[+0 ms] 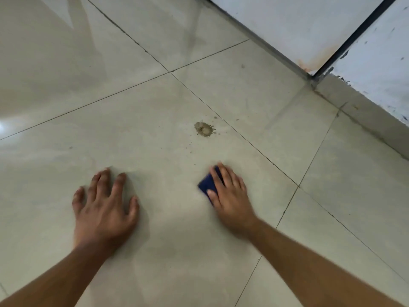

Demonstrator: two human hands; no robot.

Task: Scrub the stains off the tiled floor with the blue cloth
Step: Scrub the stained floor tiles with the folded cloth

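A brown splattered stain point(204, 129) with small specks around it marks the pale tiled floor point(155, 107). Nearer to me, my right hand point(229, 196) presses a folded dark blue cloth point(208, 184) flat on the tile, fingers over most of it, thumb along its near edge. The cloth lies below the stain and apart from it. My left hand point(104, 207) rests on the floor to the left with fingers spread, holding nothing.
A white wall point(298, 25) with a dark vertical strip point(354, 38) and a grey skirting point(365, 116) runs along the upper right. Dark grout lines cross the floor. A small grey mark point(242, 66) sits on a farther tile.
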